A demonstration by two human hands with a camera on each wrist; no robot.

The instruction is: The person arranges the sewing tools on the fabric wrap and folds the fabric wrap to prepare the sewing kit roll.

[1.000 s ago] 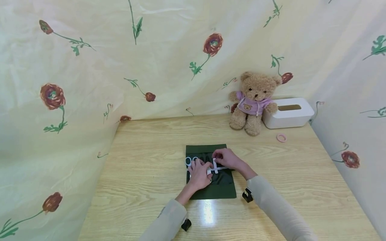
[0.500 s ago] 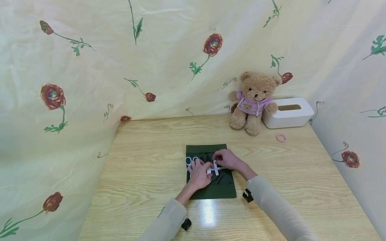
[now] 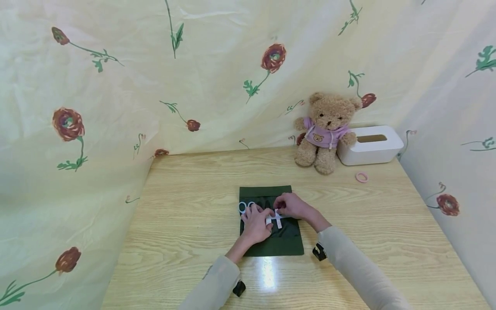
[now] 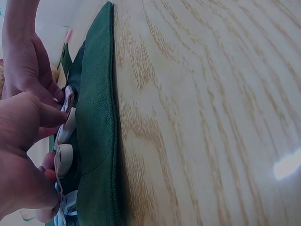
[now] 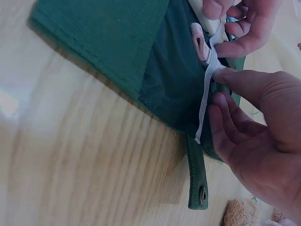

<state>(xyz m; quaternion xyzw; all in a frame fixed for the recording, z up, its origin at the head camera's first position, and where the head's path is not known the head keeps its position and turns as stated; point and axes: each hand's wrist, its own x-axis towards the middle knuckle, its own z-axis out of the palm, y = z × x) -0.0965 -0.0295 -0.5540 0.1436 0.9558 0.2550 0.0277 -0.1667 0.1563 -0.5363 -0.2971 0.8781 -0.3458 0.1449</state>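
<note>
A dark green fabric pouch (image 3: 271, 249) lies unfolded on the table, with a white elastic band (image 5: 205, 99) across its dark lining. My left hand (image 3: 255, 224) rests over its left half, thumb and finger pinching the band beside a white piece (image 4: 65, 159). Under those fingers, scissors (image 3: 242, 207) with pale loop handles are partly covered. My right hand (image 3: 292, 206) pinches the upper end of a folded pinkish-white strip (image 3: 278, 221), which crosses the band. The strip's layered lower end (image 5: 200, 42) shows in the right wrist view; its gripped end is hidden.
A strap with a snap (image 5: 197, 181) sticks out from the pouch. Behind sit a teddy bear (image 3: 327, 129) in a purple top, a white tissue box (image 3: 373, 150) and a pink ring (image 3: 361, 177). Flowered cloth (image 3: 217, 86) hangs around the wooden table (image 3: 186, 193).
The pinkish-white strip has slid a little toward the front, farther down across the band, with my right hand following slightly. The left hand holds its place.
</note>
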